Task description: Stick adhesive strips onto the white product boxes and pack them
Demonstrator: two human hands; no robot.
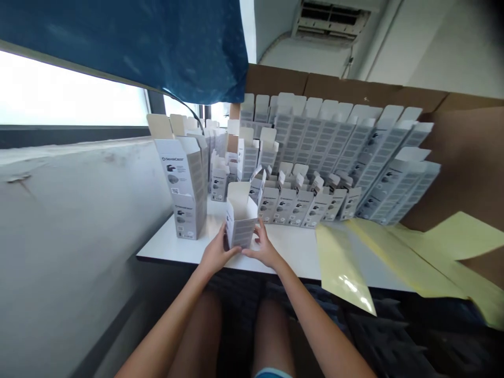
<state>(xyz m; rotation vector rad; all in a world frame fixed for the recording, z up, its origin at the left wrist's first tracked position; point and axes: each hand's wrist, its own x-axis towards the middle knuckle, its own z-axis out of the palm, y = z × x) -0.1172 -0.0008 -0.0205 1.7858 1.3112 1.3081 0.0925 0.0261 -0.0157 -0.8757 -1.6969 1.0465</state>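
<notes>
A small white and grey carton (242, 231) stands upright near the front edge of the white table (291, 254), its top flaps raised and open. My left hand (216, 252) grips its left side, with the thumb across the lower front. On the right side my right hand (265, 249) holds the same carton, thumb at the bottom front and fingers along the side. The two thumbs nearly meet. Just behind it is a row of similar small cartons (291, 205) with raised flaps.
Tall stacked cartons (185, 194) stand on the left by the wall. More rows of cartons (315, 136) rise at the back, before brown cardboard (346, 89). Yellow glossy sheets (342, 262) lie on the right, one overhanging the front edge. A blue cloth (157, 42) hangs above.
</notes>
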